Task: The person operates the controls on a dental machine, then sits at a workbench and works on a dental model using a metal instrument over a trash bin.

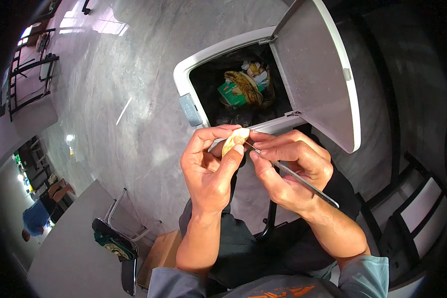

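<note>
My left hand (211,166) pinches a small, pale-yellow rounded piece (235,140) between thumb and fingers; it looks like peeled food, but its exact kind is unclear. In my right hand (298,169) is a slim metal tool (305,184) with a ribbed grip, held like a pen. Its thin tip points at the pale piece, close to my left thumb; whether it touches is hard to tell. Both hands are just in front of the near rim of an open trash bin (184,74).
Inside the bin's black liner lie browned banana peels (246,87), a green box (232,94) and crumpled waste. The bin's lid (318,64) stands raised on the right. A folding chair (116,243) and a cardboard box (159,253) are at lower left. Another person (35,216) is at far left.
</note>
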A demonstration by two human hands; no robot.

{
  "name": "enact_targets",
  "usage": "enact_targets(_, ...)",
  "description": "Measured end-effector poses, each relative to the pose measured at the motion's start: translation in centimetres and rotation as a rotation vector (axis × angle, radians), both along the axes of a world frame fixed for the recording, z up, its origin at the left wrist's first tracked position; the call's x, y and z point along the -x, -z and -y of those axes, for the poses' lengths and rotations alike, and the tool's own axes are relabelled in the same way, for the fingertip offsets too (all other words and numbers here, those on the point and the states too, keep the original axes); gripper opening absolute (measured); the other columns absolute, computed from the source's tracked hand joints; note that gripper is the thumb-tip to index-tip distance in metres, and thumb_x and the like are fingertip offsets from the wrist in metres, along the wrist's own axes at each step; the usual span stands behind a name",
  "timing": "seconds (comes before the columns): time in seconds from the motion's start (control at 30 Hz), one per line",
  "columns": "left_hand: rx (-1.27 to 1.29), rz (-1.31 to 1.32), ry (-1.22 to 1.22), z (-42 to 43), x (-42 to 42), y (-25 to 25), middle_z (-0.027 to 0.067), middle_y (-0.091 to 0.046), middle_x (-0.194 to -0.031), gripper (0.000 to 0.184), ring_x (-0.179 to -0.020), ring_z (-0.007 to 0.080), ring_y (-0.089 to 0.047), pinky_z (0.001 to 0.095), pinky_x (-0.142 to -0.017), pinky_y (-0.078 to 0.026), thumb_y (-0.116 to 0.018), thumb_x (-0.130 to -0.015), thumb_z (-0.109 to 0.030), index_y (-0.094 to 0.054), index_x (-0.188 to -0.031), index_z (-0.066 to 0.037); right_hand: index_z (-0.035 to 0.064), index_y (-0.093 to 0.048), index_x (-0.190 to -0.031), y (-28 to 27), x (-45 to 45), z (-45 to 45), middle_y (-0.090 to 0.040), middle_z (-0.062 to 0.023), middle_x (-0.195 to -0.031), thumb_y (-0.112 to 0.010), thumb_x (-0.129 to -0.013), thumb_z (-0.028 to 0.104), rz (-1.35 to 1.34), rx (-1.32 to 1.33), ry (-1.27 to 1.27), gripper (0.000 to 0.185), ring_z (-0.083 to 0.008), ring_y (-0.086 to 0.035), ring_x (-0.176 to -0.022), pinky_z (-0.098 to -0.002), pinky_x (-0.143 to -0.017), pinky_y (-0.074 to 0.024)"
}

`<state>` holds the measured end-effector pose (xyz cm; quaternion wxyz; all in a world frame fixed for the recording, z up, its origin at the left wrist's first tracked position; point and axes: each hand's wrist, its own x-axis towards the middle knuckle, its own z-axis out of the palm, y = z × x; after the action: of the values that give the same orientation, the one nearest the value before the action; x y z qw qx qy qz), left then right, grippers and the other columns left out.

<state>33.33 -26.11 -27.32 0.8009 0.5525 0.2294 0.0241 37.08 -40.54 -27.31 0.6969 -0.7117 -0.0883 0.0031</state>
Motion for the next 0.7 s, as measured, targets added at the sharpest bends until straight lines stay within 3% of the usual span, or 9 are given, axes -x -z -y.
enact_targets(0.07,-0.012,0.016,0.003,-0.02,0.13,0.16,0.0172,-0.064,-0.115,0.022,-0.098,0.0181,-0.067,0.0249,-0.078,-0.053,-0.062,-0.086,0.012,-0.058,-0.106,0.004,-0.0022,-0.064,-0.082,0.03,0.01,0.15,-0.068,-0.0160,-0.084,-0.075,-0.077,-0.011,0.033,0.014,-0.046,0.015,-0.0276,-0.074,-0.086,-0.0381,-0.081,-0.0618)
enact_targets(0.33,-0.094,0.060,0.015,0.12,0.20,0.09,0.0179,-0.063,-0.114,0.022,-0.097,0.0167,-0.067,0.0209,-0.068,-0.050,-0.062,-0.085,0.013,-0.056,-0.104,0.003,-0.0013,-0.064,-0.080,-0.03,-0.25,0.08,-0.068,-0.0156,-0.079,-0.075,-0.072,-0.012,0.101,0.042,-0.045,0.017,-0.0272,-0.074,-0.083,-0.0393,-0.081,-0.0623)
enact_targets(0.7,-0.164,0.084,0.010,0.46,0.12,-0.17,0.0177,-0.064,-0.113,0.022,-0.100,0.0188,-0.069,0.0196,-0.066,-0.050,-0.061,-0.086,0.014,-0.055,-0.103,0.003,-0.0021,-0.064,-0.079,0.08,-0.26,-0.02,-0.068,-0.0161,-0.078,-0.077,-0.072,-0.011,0.107,0.037,-0.046,0.017,-0.0267,-0.074,-0.082,-0.0406,-0.081,-0.0624)
